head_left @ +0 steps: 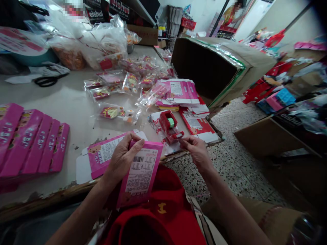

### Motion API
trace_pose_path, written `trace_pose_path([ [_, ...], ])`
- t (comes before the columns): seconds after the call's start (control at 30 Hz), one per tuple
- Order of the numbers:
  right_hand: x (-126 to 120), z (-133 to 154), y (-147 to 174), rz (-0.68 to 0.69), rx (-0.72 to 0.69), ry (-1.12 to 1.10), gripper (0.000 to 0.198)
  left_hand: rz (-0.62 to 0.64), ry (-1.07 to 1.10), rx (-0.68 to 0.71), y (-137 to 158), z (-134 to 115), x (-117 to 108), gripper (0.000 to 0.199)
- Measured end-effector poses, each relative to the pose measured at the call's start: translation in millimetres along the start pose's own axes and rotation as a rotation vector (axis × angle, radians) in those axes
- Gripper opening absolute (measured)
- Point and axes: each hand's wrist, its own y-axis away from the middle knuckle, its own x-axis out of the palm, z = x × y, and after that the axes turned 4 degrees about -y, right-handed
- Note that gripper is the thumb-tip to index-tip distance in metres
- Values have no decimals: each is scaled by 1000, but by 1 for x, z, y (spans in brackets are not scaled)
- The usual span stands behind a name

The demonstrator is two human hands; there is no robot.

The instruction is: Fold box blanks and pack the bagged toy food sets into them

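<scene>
Just off the pale table's [74,117] near edge, your left hand [127,153] holds a pink cardboard box [141,173]; your right hand [195,149] pinches narrowly beside the red plastic tape dispenser [170,126]. Five pink boxes [38,144] look finished; flat cartons [100,158] remain.

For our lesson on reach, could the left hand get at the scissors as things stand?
Probably not right now: the left hand is holding a pink box. Freed, it likely could, perhaps with a stretch, since the scissors lie with handles uncovered on the table.
</scene>
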Motion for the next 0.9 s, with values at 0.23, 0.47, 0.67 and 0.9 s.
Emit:
trace_pose_path([
  [0.23, -29, 41, 30, 426, -173, 143, 59, 216, 89, -67, -23, 9, 19, 41],
  [0.47, 24, 114, 23, 1029, -469, 426, 44, 263, 3, 109, -16, 6, 24, 59],
  [0.67, 61, 120, -1, 1236, -560, 544, 26, 282, 83, 222, -8, 5, 17, 46],
  [0.9, 72, 95, -5, 1014, -148, 402, 72, 306, 129, 131, 20, -3, -2, 53],
])
